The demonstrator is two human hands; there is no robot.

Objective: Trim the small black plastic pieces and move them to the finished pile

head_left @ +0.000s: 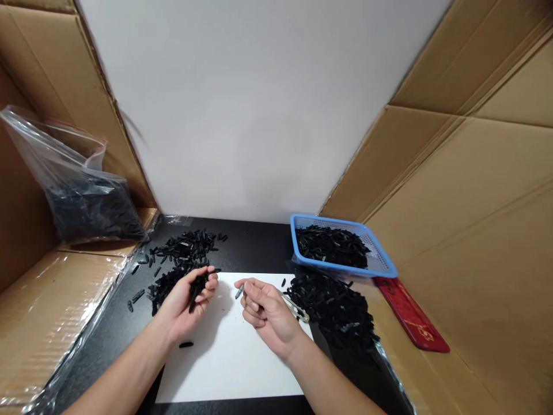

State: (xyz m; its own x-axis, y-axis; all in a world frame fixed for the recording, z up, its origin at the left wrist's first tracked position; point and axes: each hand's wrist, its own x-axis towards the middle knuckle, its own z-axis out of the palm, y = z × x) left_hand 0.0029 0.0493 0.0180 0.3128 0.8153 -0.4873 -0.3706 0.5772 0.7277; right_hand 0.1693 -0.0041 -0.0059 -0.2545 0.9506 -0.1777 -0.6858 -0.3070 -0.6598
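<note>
My left hand [190, 302] is closed around a bunch of small black elongated pieces [197, 289]; some stick out between the fingers. My right hand [265, 314] pinches one small greyish piece [239, 291] between thumb and forefinger, above a white sheet [242, 369]. Partly hidden behind the right hand is a pale, thin tool with a rounded end [301, 312]; its kind is unclear. A heap of similar black pieces [185, 246] lies beyond and beside my left hand. To the right of my right hand spreads a larger heap [334, 314]. A single black piece [186, 344] rests left of the sheet's middle.
A blue plastic basket [345, 269] holding more black pieces stands at the back right. Near it lies a red flat object [412, 316]. A clear zip bag [93, 202] with dark contents leans at the left. Cardboard walls [466, 202] flank the black tabletop [254, 245].
</note>
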